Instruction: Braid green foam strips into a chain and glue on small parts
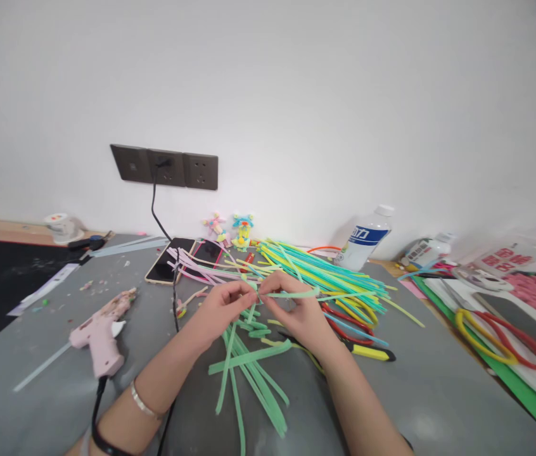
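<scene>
My left hand (232,301) and my right hand (294,307) meet above the middle of the grey mat, fingertips nearly touching. Both pinch a light green pipe cleaner (296,294), one end of which sticks out to the right past my right hand. The exact spot where the fingers grip is partly hidden. Below the hands lies a loose pile of green pipe cleaners (253,370), some cut short. Just behind is a large bundle of yellow and teal pipe cleaners (325,272), with pink pipe cleaners (192,269) to its left.
A pink glue gun (99,335) lies at left, its black cord running near my left forearm. Phones (170,259), small pipe-cleaner figures (242,231) and a bottle (365,237) stand or lie toward the wall. A yellow-black cutter (370,352) and scissors (500,335) are at right.
</scene>
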Demonstrator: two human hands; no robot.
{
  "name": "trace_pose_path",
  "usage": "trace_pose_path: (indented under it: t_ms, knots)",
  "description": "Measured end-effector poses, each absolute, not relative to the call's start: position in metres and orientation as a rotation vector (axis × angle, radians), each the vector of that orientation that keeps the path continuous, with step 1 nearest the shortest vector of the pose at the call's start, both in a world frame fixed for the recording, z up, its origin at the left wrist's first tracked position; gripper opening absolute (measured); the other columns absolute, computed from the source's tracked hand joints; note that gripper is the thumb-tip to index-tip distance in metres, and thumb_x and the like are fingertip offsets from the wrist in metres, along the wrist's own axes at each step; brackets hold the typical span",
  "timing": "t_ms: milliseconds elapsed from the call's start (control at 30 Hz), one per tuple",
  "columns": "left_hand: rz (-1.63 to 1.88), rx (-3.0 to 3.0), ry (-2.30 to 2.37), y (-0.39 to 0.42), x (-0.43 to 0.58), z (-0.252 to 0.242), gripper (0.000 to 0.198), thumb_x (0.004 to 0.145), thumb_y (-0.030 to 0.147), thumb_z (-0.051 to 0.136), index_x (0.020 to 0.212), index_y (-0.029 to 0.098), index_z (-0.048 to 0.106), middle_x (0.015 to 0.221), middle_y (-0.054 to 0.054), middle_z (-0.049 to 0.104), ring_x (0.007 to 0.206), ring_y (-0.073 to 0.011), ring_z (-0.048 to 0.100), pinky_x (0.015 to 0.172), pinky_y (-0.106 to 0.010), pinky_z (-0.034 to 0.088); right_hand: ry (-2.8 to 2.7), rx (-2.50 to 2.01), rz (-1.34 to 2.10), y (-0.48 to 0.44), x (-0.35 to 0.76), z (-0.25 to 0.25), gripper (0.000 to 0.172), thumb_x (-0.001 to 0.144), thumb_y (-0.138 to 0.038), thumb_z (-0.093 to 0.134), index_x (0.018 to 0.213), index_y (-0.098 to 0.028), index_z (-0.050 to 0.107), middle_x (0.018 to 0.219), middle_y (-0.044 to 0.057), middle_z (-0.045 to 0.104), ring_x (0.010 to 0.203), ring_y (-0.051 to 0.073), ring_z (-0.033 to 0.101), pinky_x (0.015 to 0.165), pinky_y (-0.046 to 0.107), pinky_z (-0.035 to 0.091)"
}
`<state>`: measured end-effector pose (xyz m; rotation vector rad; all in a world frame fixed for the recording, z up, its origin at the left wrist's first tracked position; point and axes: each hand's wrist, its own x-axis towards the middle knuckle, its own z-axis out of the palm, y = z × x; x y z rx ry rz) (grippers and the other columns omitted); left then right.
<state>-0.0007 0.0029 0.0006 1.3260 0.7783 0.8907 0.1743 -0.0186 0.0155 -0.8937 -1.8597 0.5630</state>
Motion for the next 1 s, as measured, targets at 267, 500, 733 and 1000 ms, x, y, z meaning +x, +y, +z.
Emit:
trace_pose_path:
  t_ms: [267,500,733,1000]
  knots:
    - [1.054,1.073,0.759,0.004,0.003,-0.002,0.033,0.074,0.046,0.075,0.074,0.015,0.065,0.056,0.006,0.039,0.048,-0.0048,0.026,0.044,-0.019,0.02,-1.868,-0.874,0.379,-0.023,0.162,0.01,0.011,0.088,-0.011,0.055,0.09,-0.021,0.06,0.099,0.009,0.063,0.09,0.021,0.064,0.079,0.035,0.051]
    - [1.115,0.844,0.726,0.0,0.007,0.003,0.029,0.065,0.039,0.083,0.073,0.013,0.071,0.059,0.003,0.052,0.052,-0.0042,0.042,0.044,-0.013,0.033,-1.881,-0.884,0.279,-0.026,0.154,0.002,0.021,0.088,-0.009,0.054,0.104,-0.022,0.059,0.115,0.012,0.067,0.103,0.02,0.066,0.083,0.032,0.054]
    - [1.168,0.783,0.734,0.004,0.006,-0.001,0.031,0.06,0.038,0.086,0.075,0.014,0.074,0.059,0.002,0.059,0.055,-0.0062,0.052,0.051,-0.015,0.044,-1.937,-0.875,0.205,-0.022,0.154,-0.001,0.029,0.085,-0.018,0.066,0.112,-0.023,0.06,0.118,0.013,0.068,0.109,0.023,0.066,0.088,0.035,0.056]
    - [1.195,0.835,0.777,0.005,0.005,-0.004,0.029,0.065,0.039,0.083,0.076,0.014,0.074,0.063,0.001,0.061,0.057,-0.0079,0.053,0.051,-0.017,0.044,-1.926,-0.853,0.202,-0.021,0.16,0.003,0.031,0.087,-0.017,0.065,0.116,-0.025,0.062,0.113,0.011,0.07,0.105,0.023,0.067,0.088,0.036,0.056]
